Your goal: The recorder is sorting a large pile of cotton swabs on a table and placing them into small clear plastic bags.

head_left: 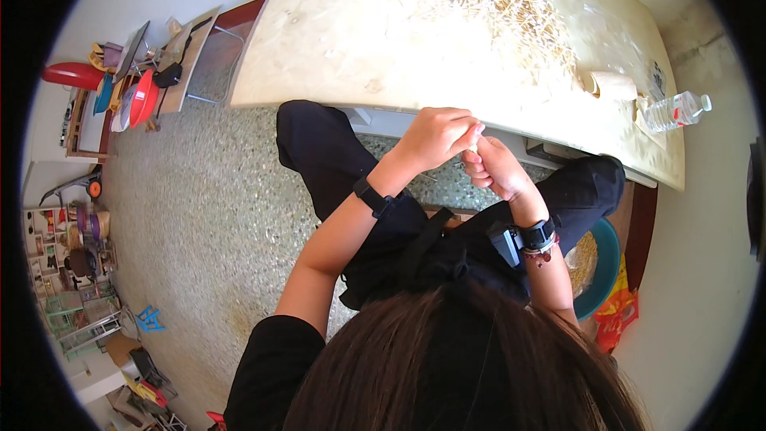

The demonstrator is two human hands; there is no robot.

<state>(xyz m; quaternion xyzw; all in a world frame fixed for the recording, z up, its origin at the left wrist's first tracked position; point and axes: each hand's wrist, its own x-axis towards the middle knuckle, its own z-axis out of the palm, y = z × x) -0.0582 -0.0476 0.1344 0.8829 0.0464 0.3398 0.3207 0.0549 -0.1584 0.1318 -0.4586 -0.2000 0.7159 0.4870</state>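
Note:
My left hand [439, 137] and my right hand [498, 168] meet above my lap, just in front of the table's near edge. Both have their fingers pinched together, the fingertips almost touching. Between them shows a sliver of something small and pale, too little to name. On the table [335, 56] beyond, a wide pile of small, slim, pale-yellow pieces [511, 8] is spread out.
A clear plastic bottle [677, 112] lies near the table's right end, beside a beige roll [613, 86]. By my right side stands a teal tub [608, 263] with yellowish pieces in it, next to a red and yellow bag [616, 313]. A blue stool [149, 318] is far left.

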